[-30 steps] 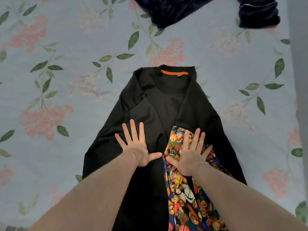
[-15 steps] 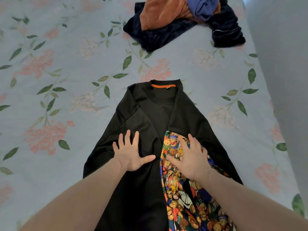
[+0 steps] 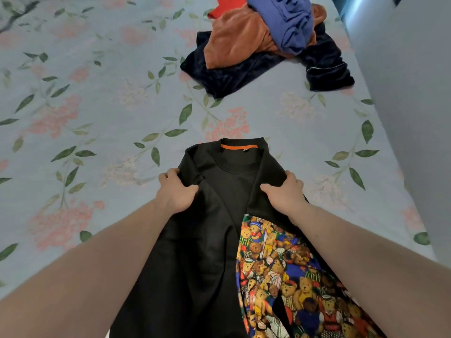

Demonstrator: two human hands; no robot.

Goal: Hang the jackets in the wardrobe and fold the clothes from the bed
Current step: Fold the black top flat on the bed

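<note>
Covering the view was a bed (image 3: 102, 98) in a pale floral sheet, a grey wall (image 3: 415, 118) alongside. Near its front lay the black jacket (image 3: 195, 252), soft and limp, best taken at the shoulders. Beyond sat a clothes pile (image 3: 263, 45). The left hand (image 3: 177, 191) and right hand (image 3: 284, 193) apparently gripped the shoulders.

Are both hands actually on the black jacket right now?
Touching. The head view shows the left hand and the right hand each gripping a shoulder edge of the black jacket, fingers curled around the fabric.
</note>
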